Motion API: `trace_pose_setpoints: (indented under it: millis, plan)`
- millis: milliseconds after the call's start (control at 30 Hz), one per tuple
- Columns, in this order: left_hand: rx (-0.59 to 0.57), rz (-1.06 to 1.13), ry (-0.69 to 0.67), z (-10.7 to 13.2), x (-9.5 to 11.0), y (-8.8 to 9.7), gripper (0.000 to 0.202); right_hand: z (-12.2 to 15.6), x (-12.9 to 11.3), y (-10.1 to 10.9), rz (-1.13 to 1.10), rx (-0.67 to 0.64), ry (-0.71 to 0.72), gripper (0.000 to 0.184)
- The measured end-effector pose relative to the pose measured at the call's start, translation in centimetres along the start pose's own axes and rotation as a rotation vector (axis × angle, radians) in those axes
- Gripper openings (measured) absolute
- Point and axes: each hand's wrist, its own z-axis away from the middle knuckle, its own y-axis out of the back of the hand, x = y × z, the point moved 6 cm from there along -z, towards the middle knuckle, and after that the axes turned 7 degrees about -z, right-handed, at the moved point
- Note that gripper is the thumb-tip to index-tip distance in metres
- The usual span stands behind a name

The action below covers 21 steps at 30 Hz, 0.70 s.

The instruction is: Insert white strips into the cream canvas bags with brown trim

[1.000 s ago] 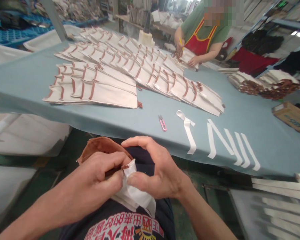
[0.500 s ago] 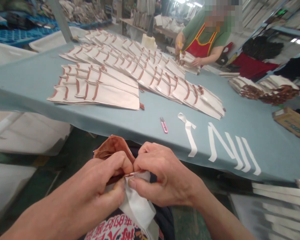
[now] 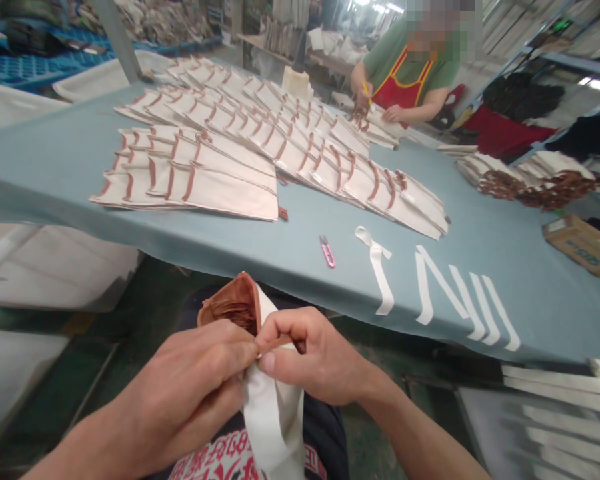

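Observation:
Between my hands is a white cloth bag (image 3: 275, 407) with a brown lining and brown edge binding, its mouth partly spread. My left hand (image 3: 200, 373) pinches the bound edge with thumb and fingertips. Close beside it, my right hand (image 3: 310, 353) is closed on the same edge, thumb on the white outside. The fingertips of both hands nearly meet at the brown binding. What lies right under the fingertips is too small to make out. The bag hangs over my lap, above a printed apron (image 3: 225, 457).
A blue-covered table (image 3: 300, 240) stands ahead, bearing overlapping rows of white cloth bags (image 3: 230, 173), pink thread snips (image 3: 327, 252) and white fabric strips (image 3: 445, 287). A cardboard box (image 3: 580, 243) sits at right. Across the table a co-worker (image 3: 405, 80) handles bags.
My hands have turned and shifted slightly on the bag's edge, and more of the brown inside shows. The white side now hangs straighter. The co-worker's hands moved a little.

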Motion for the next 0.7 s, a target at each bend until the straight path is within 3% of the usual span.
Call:
trace_pose_setpoints:
  millis: [100, 167, 267, 333, 467, 533, 633, 700]
  plan:
    - [0.094, -0.096, -0.267, -0.1, 0.9, -0.3, 0.034, -0.2, 1.5, 0.2, -0.156, 0.007, -0.04, 0.028]
    - [0.164, -0.121, -0.335, -0.4, 1.5, -0.3, 0.042, -0.3, 2.0, 0.3, -0.205, 0.023, -0.042, 0.032]
    - [0.196, -0.121, -0.377, -0.7, 2.8, -0.5, 0.039, -0.1, 1.8, 0.3, -0.147, 0.022, -0.03, 0.03]
    - [0.209, -0.11, -0.299, -0.9, 3.1, -0.2, 0.033, 0.2, 0.7, 0.3, -0.005, 0.033, 0.047, 0.021]
    - [0.087, -0.039, -0.093, -1.1, 2.5, 0.2, 0.012, 1.7, -2.6, 0.1, 0.445, 0.149, 0.439, 0.011]
    - [-0.029, 0.034, -0.052, -1.2, 2.1, 0.2, 0.017, 2.4, -3.4, -0.2, 0.633, 0.198, 0.582, 0.013]
    - [-0.159, 0.034, -0.027, -1.1, 1.2, -0.2, 0.035, 2.8, -3.2, -0.6, 0.757, 0.2, 0.644, 0.017]
    - [-0.197, -0.059, -0.085, -0.7, 0.7, -0.8, 0.037, 2.9, -2.7, -0.5, 0.774, 0.194, 0.644, 0.018]
